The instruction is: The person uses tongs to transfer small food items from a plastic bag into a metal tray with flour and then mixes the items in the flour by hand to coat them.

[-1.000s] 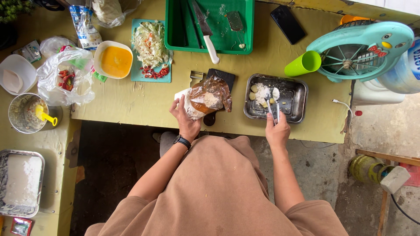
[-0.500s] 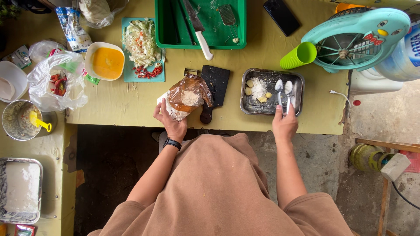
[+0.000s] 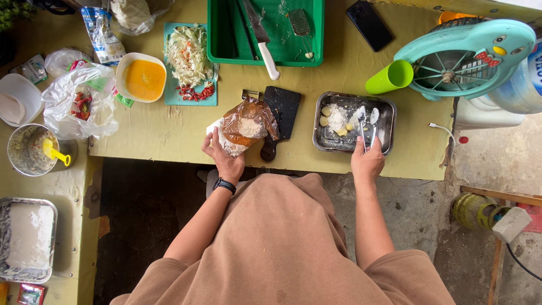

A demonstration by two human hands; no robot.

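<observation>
While the left hand [image 3: 224, 156] grips the lower edge of a brown plastic bag [image 3: 247, 125] with white flour inside, the right hand [image 3: 367, 162] is closed around the handles of two spoons [image 3: 366, 121]. Fingers of the left wrap the bag's near corner; thumb on top, bag mouth pointing away from the palm. Bag sits tilted on the yellow-green table [image 3: 152, 133], partly over a black cutting board [image 3: 279, 116] just right of that grip.

Right-hand grip: fist shut on both handles, spoon bowls sticking out ahead of the knuckles into a metal tray [image 3: 387, 127]. Bowls look dusted white. Just left of the spoon tips, inside the tray: a heap of flour [image 3: 337, 117] and a few pale round pieces [image 3: 324, 116]. Can't tell if the spoons touch the tray floor.

Farther out from the left hand: teal board with shredded cabbage [image 3: 188, 53] and red chilli bits, white bowl of orange liquid [image 3: 144, 79] beside it. Beyond both hands: green tray [image 3: 223, 34] with a white-handled knife [image 3: 261, 36]. Beyond and right of the spoon grip: green cup [image 3: 389, 77] lying on its side, touching a teal fan [image 3: 466, 56].
</observation>
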